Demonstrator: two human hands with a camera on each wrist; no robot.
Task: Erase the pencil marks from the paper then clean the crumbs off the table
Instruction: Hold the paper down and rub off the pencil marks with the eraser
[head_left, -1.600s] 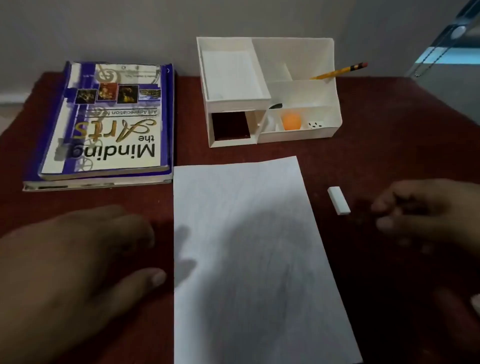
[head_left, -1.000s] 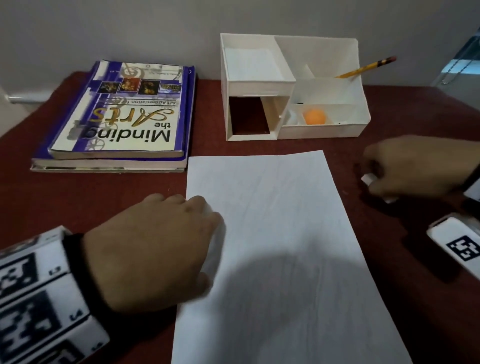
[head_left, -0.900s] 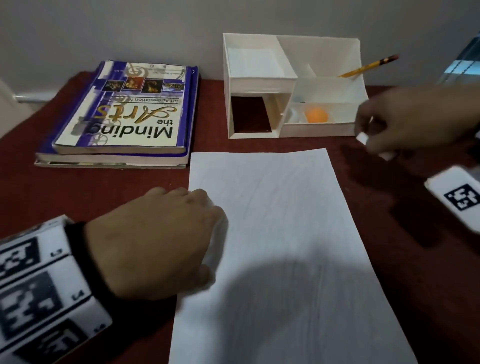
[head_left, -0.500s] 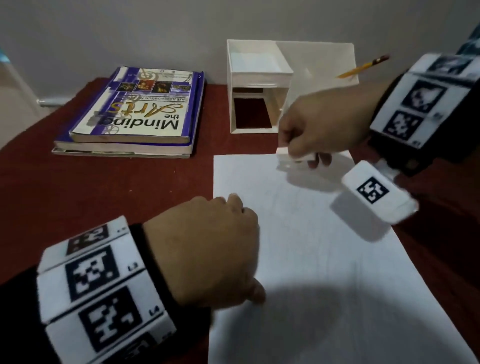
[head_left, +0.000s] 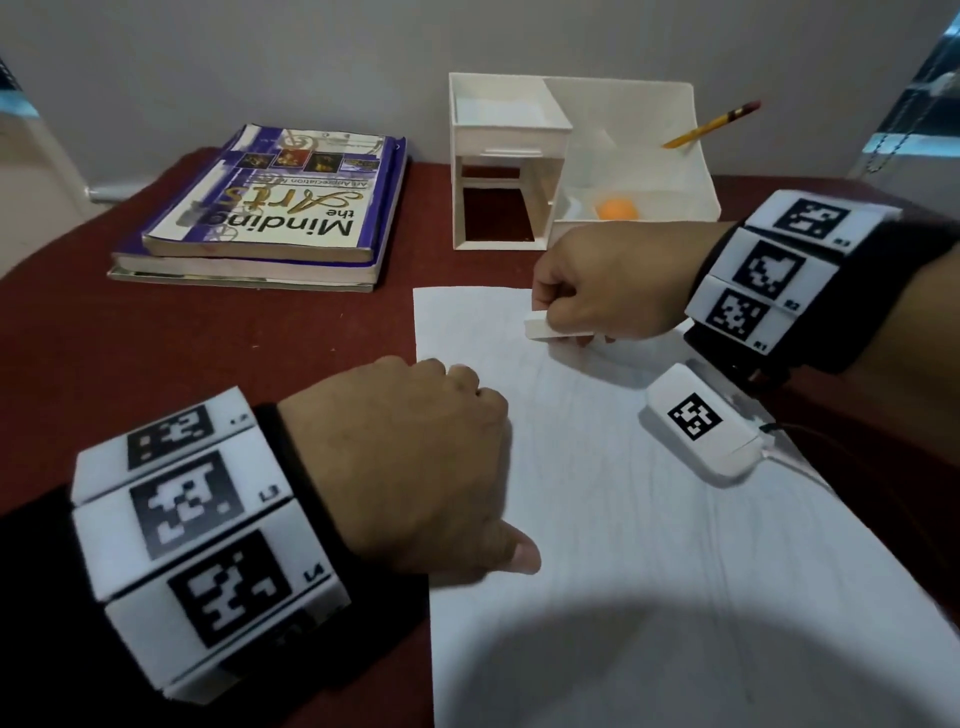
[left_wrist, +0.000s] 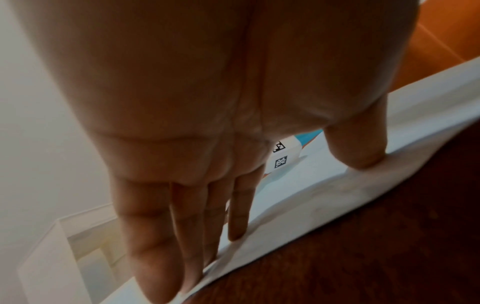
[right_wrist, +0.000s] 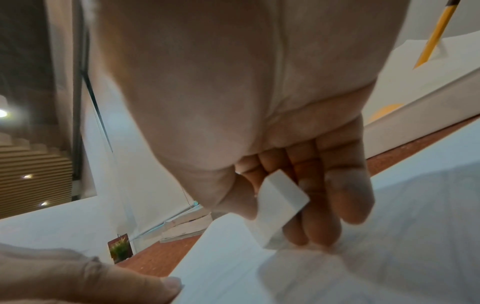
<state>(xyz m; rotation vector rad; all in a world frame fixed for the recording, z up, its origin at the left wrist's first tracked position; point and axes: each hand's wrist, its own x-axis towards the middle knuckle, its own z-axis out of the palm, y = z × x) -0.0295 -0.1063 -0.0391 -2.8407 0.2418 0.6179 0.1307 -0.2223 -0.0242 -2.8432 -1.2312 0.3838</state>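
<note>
A white sheet of paper (head_left: 649, 545) lies on the dark red table (head_left: 208, 353), with faint grey pencil lines across it. My left hand (head_left: 415, 467) rests on the paper's left edge. In the left wrist view its straight fingers (left_wrist: 182, 226) and thumb press the paper (left_wrist: 298, 216) down. My right hand (head_left: 582, 301) hovers at the sheet's top edge and pinches a white block eraser (head_left: 540, 328). In the right wrist view the eraser (right_wrist: 280, 211) sits between thumb and fingers, its lower end at the paper (right_wrist: 376, 267).
Two stacked books (head_left: 270, 218) lie at the back left. A white desk organizer (head_left: 519, 130) stands behind the paper, holding a yellow pencil (head_left: 711, 124) and an orange ball (head_left: 615, 210). A white tagged module (head_left: 701, 421) hangs under my right wrist over the paper.
My right hand took the eraser off the table right of the paper and carried it left to the sheet's top. My left hand came down on the paper's left edge.
</note>
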